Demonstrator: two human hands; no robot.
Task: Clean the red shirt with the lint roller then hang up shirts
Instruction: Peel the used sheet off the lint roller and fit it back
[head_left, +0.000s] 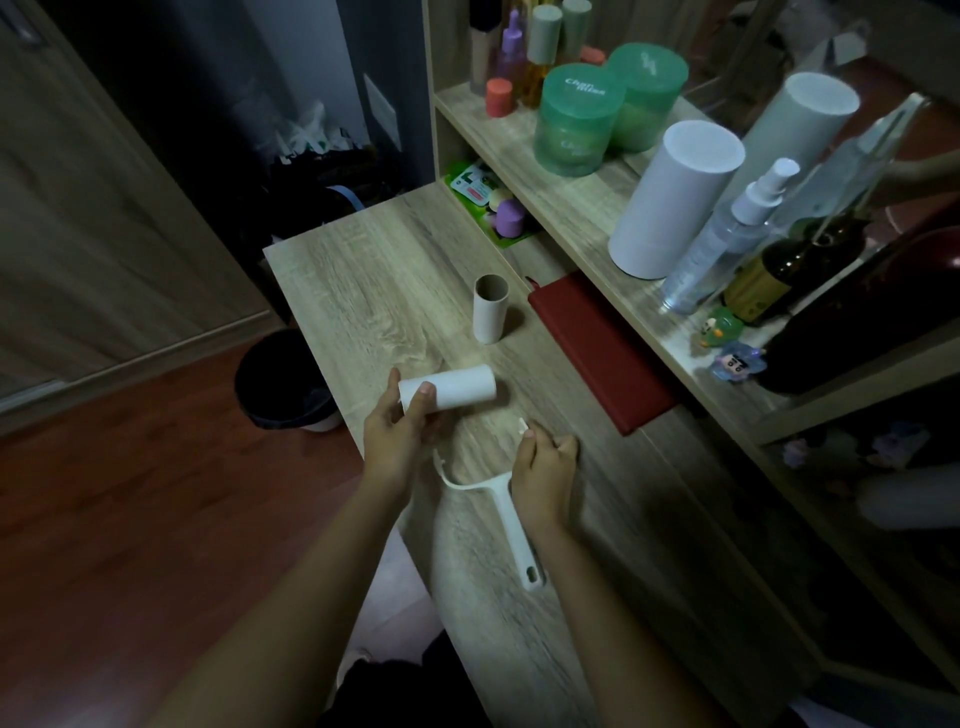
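My left hand (392, 434) grips the left end of a white lint-roller refill roll (452, 387), held just above the wooden desk (363, 280). The white lint roller handle (511, 525) lies on the desk with its curved fork arm pointing left. My right hand (543, 470) holds the handle near its head, fingers curled around it, and a small white tip shows above the thumb. An empty cardboard core (489, 309) stands upright farther back. No shirt is in view.
A red notebook (597, 351) lies half under the shelf (571, 208), which carries green jars (576, 119), white cylinders (675, 202), a spray bottle (727, 239) and a dark bottle (795, 270). A black waste bin (283, 384) stands on the floor left of the desk.
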